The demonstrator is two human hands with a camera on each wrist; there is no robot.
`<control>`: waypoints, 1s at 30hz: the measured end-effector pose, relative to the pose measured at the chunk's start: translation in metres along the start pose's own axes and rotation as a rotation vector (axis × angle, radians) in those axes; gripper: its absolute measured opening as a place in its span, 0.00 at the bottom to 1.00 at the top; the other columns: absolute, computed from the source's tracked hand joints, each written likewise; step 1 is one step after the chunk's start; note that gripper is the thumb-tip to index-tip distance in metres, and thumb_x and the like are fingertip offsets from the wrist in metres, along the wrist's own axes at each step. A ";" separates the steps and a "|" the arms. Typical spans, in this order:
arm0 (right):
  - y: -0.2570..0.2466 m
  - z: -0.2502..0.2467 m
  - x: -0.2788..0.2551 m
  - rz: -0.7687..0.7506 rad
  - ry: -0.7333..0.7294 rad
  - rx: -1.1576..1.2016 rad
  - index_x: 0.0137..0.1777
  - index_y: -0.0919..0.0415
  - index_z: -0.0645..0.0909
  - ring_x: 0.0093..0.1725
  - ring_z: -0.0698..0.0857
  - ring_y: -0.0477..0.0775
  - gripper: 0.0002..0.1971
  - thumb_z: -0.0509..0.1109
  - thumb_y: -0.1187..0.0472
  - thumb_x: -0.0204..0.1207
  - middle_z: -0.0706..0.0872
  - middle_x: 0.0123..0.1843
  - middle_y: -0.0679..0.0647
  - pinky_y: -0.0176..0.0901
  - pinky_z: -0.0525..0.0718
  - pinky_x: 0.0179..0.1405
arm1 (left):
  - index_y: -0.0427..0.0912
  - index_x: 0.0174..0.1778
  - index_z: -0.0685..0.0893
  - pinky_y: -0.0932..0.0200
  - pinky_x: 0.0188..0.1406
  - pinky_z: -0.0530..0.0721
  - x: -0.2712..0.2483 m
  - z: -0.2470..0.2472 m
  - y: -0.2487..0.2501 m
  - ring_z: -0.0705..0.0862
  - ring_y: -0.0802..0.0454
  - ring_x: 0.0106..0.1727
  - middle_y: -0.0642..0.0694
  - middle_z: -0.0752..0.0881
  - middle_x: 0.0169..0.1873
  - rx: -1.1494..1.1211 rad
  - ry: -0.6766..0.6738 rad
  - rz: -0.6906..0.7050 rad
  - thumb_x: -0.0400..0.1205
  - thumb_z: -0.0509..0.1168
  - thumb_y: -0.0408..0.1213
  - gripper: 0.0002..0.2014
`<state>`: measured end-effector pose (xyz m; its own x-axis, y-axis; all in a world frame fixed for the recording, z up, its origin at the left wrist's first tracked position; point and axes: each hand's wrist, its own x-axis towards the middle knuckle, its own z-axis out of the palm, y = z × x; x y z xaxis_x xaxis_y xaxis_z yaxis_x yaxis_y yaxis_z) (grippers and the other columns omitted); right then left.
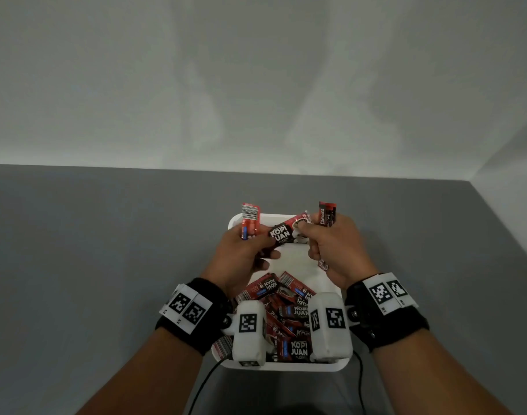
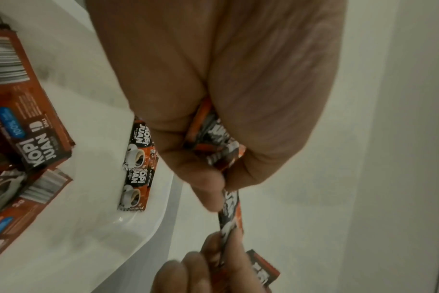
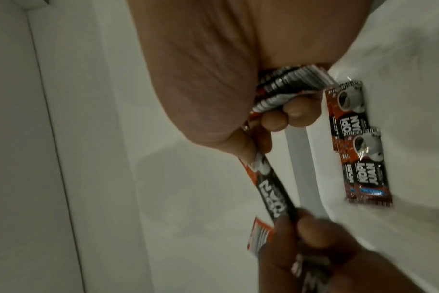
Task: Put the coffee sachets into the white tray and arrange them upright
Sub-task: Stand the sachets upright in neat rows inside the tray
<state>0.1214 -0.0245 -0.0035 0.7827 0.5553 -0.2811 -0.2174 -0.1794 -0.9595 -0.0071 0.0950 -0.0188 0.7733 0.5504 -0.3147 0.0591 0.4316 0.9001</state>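
Above the far end of the white tray (image 1: pixel 286 366) on the grey desk (image 1: pixel 106 235), the left hand (image 1: pixel 241 256) and right hand (image 1: pixel 334 250), fingers curled, each grip one end of a Kopi Juan sachet (image 1: pixel 286 232) plus further sachets, while loose sachets (image 1: pixel 286 310) lie in the tray's near end.

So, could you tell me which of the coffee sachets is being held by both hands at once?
The Kopi Juan sachet stretched between the left hand and right hand, logo facing up; the other held sachets sit in one hand each.
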 end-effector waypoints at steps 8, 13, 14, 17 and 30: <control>-0.012 -0.002 -0.014 -0.431 -0.177 -0.827 0.48 0.45 0.82 0.42 0.82 0.39 0.21 0.88 0.46 0.60 0.84 0.43 0.40 0.36 0.81 0.39 | 0.30 0.55 0.86 0.62 0.22 0.72 0.008 -0.009 0.011 0.79 0.54 0.26 0.38 0.87 0.35 0.261 -0.072 0.030 0.77 0.72 0.20 0.11; 0.006 0.012 -0.010 -0.473 -0.287 -1.030 0.56 0.52 0.83 0.47 0.85 0.45 0.09 0.76 0.59 0.77 0.88 0.49 0.45 0.39 0.81 0.48 | 0.28 0.55 0.84 0.64 0.21 0.68 0.007 0.000 0.005 0.73 0.55 0.25 0.41 0.82 0.34 0.159 -0.122 -0.060 0.84 0.65 0.24 0.06; 0.008 0.012 -0.010 -0.467 -0.269 -0.995 0.53 0.52 0.83 0.43 0.84 0.44 0.04 0.71 0.60 0.81 0.88 0.47 0.45 0.37 0.78 0.45 | 0.31 0.53 0.85 0.63 0.21 0.65 0.007 0.001 0.004 0.71 0.55 0.25 0.41 0.81 0.34 0.093 -0.123 -0.097 0.86 0.63 0.29 0.07; 0.010 0.008 -0.004 -0.344 -0.199 -0.808 0.44 0.49 0.79 0.30 0.78 0.42 0.08 0.66 0.56 0.86 0.83 0.34 0.43 0.33 0.71 0.33 | 0.36 0.52 0.90 0.59 0.24 0.60 0.007 -0.004 0.003 0.68 0.54 0.27 0.44 0.82 0.34 -0.057 -0.113 -0.158 0.88 0.54 0.46 0.22; 0.008 -0.002 -0.001 0.005 0.007 0.083 0.41 0.62 0.85 0.24 0.71 0.50 0.08 0.79 0.74 0.71 0.86 0.38 0.65 0.43 0.68 0.25 | 0.34 0.53 0.82 0.54 0.38 0.87 0.010 -0.009 0.005 0.88 0.46 0.41 0.35 0.86 0.45 0.156 0.023 0.035 0.79 0.68 0.16 0.11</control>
<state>0.1204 -0.0284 -0.0111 0.7854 0.5491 -0.2857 -0.2682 -0.1141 -0.9566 -0.0044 0.1089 -0.0202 0.7623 0.5799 -0.2874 0.1310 0.2966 0.9460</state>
